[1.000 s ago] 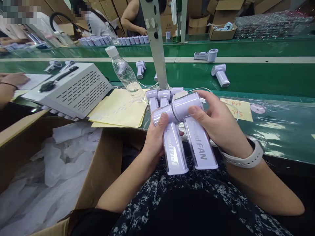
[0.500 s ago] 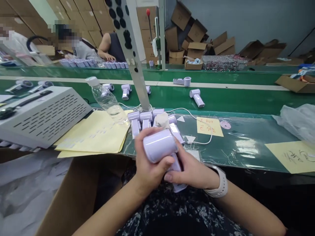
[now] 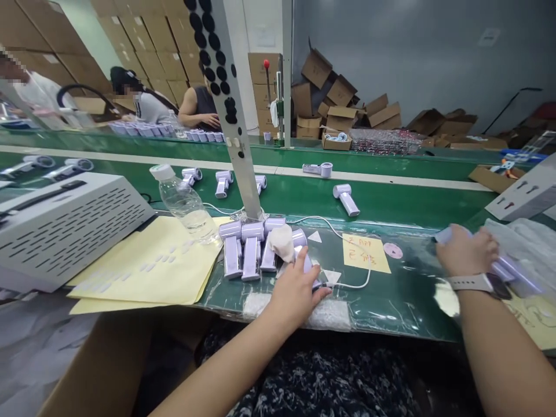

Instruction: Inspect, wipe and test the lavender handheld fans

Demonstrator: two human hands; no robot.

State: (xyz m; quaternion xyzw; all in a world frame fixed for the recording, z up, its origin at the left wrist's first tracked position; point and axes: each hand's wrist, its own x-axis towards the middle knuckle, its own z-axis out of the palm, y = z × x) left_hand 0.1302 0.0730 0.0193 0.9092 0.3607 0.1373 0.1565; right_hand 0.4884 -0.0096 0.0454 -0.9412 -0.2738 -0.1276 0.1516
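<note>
My left hand [image 3: 297, 286] lies over a lavender hand-held fan [image 3: 310, 267] at the right end of a row of the same fans [image 3: 247, 255] on the green mat, fingers and thumb closing round it. A crumpled cloth [image 3: 282, 240] sits on that row. My right hand [image 3: 467, 250], with a white watch [image 3: 471, 282] on its wrist, is stretched far to the right. It grips blurred lavender fans [image 3: 512, 272] beside clear plastic bags [image 3: 521, 234].
A water bottle [image 3: 185, 202], yellow sheets [image 3: 152, 266] and a grey vented box [image 3: 65, 223] lie at the left. A perforated post [image 3: 234, 116] rises behind the row. A white cable [image 3: 347, 231] and yellow note [image 3: 364, 253] lie mid-mat. Loose fans [image 3: 346, 198] ride the conveyor; people work beyond.
Both hands held two fans over my lap. My right hand has carried them out to the right, while my left hand has gone forward onto a fan in the row. The view has tilted up.
</note>
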